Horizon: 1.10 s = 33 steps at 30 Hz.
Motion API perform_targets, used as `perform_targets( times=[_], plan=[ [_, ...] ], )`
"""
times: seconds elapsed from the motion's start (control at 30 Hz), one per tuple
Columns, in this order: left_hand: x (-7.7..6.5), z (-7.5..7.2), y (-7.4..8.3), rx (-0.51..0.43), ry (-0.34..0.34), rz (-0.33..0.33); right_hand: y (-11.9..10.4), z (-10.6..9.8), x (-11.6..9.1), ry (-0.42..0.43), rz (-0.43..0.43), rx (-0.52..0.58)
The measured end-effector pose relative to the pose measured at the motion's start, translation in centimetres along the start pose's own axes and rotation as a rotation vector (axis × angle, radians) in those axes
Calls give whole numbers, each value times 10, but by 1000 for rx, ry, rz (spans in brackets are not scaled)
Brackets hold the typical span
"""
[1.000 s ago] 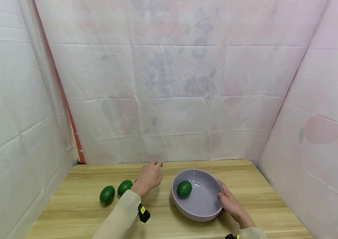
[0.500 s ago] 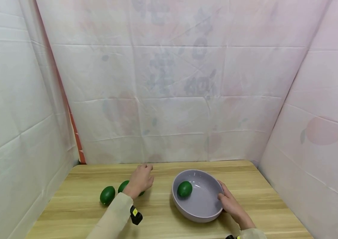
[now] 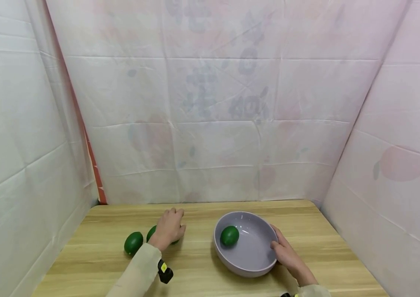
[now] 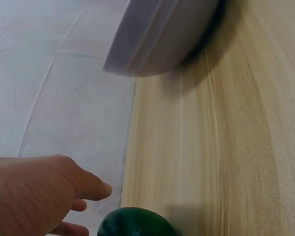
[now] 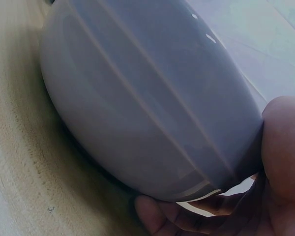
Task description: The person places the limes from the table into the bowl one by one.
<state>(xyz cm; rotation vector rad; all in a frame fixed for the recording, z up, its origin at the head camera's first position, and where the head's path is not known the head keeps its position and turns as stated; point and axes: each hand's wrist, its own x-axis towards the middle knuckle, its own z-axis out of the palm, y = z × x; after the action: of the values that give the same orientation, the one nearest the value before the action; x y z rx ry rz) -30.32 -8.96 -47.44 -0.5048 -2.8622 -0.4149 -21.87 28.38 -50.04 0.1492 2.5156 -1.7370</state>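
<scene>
My left hand (image 3: 169,227) is over a green lime (image 4: 135,223), mostly covered by it in the head view. In the left wrist view the thumb and fingers are spread, and a gap shows between thumb and fruit. To the left, a second lime (image 3: 151,233) is partly behind the hand, and another lime (image 3: 133,243) lies beyond it. With thumb at the rim and fingers below, my right hand (image 3: 288,255) grips a greyish-purple bowl (image 3: 256,249), which looks tilted. One lime (image 3: 229,236) sits inside the bowl, at its left.
Everything lies on a wood-grain table (image 3: 325,243). Pale printed sheets hang behind it, like the back sheet (image 3: 213,144), and along both sides. A black wrist camera (image 3: 165,272) is strapped at the left sleeve.
My left hand has moved left and slightly down, from the space beside the bowl to above the nearest lime. The right hand and the bowl have stayed in place.
</scene>
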Motion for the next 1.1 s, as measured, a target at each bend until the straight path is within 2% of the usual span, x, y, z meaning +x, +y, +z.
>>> perform_targets(
  times=[0.37, 0.67, 1.1],
  plan=[
    [0, 6, 0, 20, -23, -27, 2, -1, 0, 2, -4, -15],
    [0, 11, -2, -2, -9, 12, 3, -1, 3, 9, -15, -16],
    [-1, 11, 2, -19, -29, 14, -1, -1, 0, -5, 6, -14]
  ],
)
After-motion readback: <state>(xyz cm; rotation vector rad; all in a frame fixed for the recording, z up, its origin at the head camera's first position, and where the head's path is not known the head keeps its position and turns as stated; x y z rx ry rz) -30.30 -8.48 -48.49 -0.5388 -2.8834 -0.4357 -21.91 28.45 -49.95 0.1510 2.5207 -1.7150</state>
